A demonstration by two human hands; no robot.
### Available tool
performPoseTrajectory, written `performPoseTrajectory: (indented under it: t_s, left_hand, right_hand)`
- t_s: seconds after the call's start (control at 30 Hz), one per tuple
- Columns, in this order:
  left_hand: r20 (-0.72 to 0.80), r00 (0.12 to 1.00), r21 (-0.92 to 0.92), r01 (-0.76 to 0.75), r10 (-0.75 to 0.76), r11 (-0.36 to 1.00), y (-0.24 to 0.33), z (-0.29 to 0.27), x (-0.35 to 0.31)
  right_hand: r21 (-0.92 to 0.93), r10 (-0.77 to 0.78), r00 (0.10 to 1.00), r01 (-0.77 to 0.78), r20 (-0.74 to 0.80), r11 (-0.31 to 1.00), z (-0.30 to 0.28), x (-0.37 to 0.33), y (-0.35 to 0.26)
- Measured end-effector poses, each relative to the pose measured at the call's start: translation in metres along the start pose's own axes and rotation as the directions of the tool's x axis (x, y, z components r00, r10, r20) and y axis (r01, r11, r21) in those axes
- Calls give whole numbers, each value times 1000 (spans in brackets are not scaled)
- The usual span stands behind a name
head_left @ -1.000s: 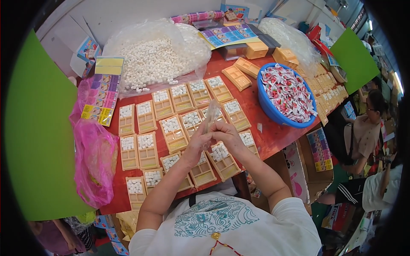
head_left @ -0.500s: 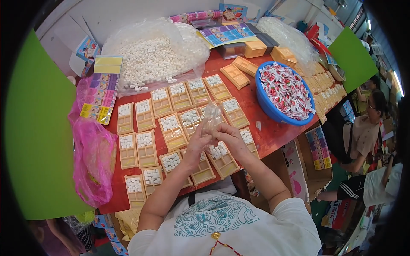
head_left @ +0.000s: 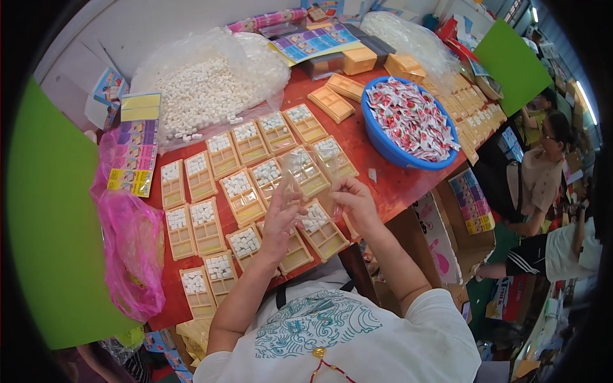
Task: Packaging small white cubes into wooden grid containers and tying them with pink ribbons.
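And here you are, both hands up over the worktop [head_left: 391, 203] — your left hand [head_left: 281, 216] has its fingers closed around the near edge of some clear plastic [head_left: 293, 176], your right hand [head_left: 355, 203] pinching it between thumb and fingers on the other side. The plastic stands up between them, above the rows of cream trays [head_left: 244, 210]; whether it's one piece or several, I can't tell. White cubes [head_left: 237, 184] sit in the top compartments of those trays below you. Off to your right, a blue basin [head_left: 385, 142] brims with small red-and-white packets [head_left: 412, 120] — and up at the far left, a clear bag [head_left: 264, 64] spills more white cubes.
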State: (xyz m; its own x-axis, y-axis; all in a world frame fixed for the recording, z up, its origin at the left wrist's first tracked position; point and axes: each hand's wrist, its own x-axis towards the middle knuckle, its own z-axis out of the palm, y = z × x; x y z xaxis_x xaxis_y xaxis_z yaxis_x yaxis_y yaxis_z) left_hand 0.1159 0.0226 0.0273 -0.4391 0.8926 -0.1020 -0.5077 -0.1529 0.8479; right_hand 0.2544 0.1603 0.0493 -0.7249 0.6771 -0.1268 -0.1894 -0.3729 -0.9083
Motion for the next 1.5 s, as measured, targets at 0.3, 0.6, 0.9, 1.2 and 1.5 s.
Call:
performPoseTrajectory:
  t_s: [0.3, 0.6, 0.9, 1.2, 1.5]
  left_hand:
    - [34, 999, -81, 2, 1, 997, 2, 9, -17]
    - [64, 997, -107, 52, -45, 993, -16, 19, -24]
    - [64, 998, -71, 24, -20, 997, -16, 31, -18]
    - [113, 989, -252, 118, -92, 960, -34, 50, -18]
    - [102, 991, -252, 110, -87, 962, -35, 50, -27]
  right_hand:
    - [329, 49, 998, -55, 28, 943, -101, -37, -19]
    - [334, 185, 983, -179, 17, 925, -105, -49, 1]
    - [72, 2, 971, 15, -237, 997, -70, -68, -13]
    - [-470, -265, 951, 308, 157, 827, -8, -78, -1]
    - [-356, -135, 982, 174, 131, 918, 18, -72, 9]
